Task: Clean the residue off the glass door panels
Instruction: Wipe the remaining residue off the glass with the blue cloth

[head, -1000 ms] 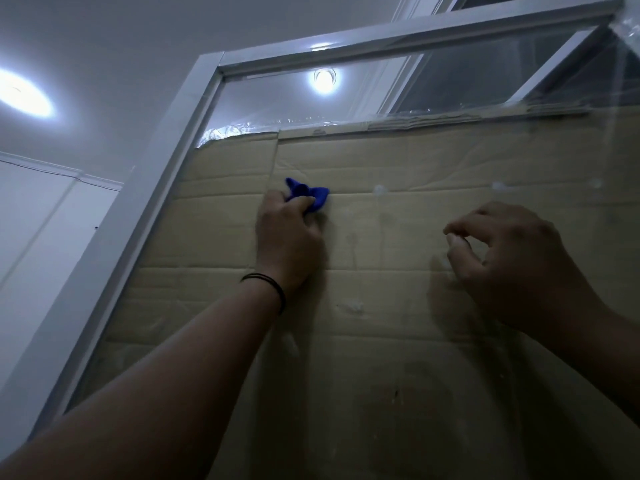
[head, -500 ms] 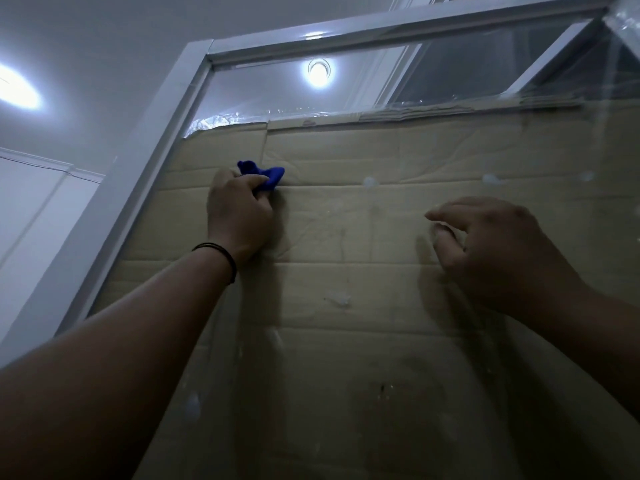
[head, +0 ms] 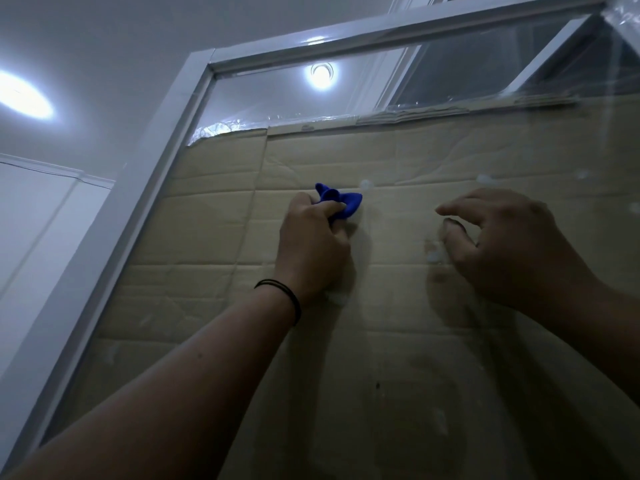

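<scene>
Head view: left hand (head: pixel 311 244) gripped a bunched blue cloth (head: pixel 341 202) against the glass door panel (head: pixel 398 341); right hand (head: pixel 502 244), fingers curled, picked at white residue (head: pixel 435 252). Firm, short rubs probably worked best.

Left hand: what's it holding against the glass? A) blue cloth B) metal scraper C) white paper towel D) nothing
A: the left hand grips a bunched blue cloth that sticks out above its fingers, held up against the glass panel, close to a whitish residue spot.
</scene>
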`<state>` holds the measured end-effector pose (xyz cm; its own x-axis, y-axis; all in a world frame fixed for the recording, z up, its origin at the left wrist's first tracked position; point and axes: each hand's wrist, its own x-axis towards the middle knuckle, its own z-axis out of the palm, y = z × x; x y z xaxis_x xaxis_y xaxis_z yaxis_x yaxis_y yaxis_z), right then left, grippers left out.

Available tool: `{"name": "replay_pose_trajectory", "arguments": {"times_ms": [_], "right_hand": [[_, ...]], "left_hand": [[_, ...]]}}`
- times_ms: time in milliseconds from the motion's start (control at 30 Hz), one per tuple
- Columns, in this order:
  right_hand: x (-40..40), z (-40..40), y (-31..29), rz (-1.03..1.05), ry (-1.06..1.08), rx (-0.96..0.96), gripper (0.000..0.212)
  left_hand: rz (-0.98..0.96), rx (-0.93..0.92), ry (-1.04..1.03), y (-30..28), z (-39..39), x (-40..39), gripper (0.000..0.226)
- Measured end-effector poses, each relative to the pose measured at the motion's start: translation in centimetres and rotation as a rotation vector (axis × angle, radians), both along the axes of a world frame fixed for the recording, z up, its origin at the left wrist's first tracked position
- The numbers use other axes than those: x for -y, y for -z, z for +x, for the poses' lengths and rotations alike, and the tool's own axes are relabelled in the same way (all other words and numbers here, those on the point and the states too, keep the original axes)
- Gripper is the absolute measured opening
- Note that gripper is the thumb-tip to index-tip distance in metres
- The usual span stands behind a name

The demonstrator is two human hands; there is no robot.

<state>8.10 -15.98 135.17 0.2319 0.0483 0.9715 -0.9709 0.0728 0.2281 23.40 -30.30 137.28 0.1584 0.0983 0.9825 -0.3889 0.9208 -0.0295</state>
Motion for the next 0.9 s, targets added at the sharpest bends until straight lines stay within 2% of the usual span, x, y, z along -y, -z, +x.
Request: {"name": "replay_pose_trajectory", "arguments": {"times_ms": [67,167,233,333,433,533,633,733,800,900], "right_hand": [[-0.3,0.1,-0.1,0.004,-0.004,0.005,0.027],[-0.9,0.2,-0.2,-0.009,-0.007,0.01,0.027],[-1.2,0.2,-0.2,-0.015,-0.009,0.007,0.027],[-1.4,-0.1,-0.1,-0.002,-0.005,0.004,0.032],[-1.4,-0.6,0.2,0.022,0.001,0.001,0.036],[-1.3,-1.4,0.5,0.028,0.001,-0.004,0.024],[-1.4,-1.9,0.7,0.035,-0.009,-0.012,0.021],[-1.9,-2.1,0.6,0.011,-0.011,-0.02,0.028],[-2.5,-2.5,0.5,-0.012,-0.005,-0.016,0.034],[-2.9,-3.1,0.2,-0.032,0.008,-0.012,0.034]], "left_hand": [[-0.009,0.009,0.01,-0.1,1.0,-0.2,0.031],[0.004,-0.118,-0.01,-0.8,3.3,0.3,0.031],[0.078,-0.177,-0.025,-1.2,4.5,1.1,0.032],[0.155,-0.145,-0.053,-1.2,4.1,1.4,0.034],[0.112,-0.114,-0.064,-0.4,1.8,0.3,0.034],[0.044,-0.056,-0.022,0.5,-1.2,-1.3,0.032],[-0.009,0.033,0.036,0.7,-3.0,-2.6,0.03],[-0.038,-0.156,0.085,-0.5,-1.7,-2.7,0.027],[0.022,-0.298,0.118,-2.1,-0.3,-2.2,0.028],[0.103,-0.276,0.071,-4.5,1.1,-1.3,0.03]]}}
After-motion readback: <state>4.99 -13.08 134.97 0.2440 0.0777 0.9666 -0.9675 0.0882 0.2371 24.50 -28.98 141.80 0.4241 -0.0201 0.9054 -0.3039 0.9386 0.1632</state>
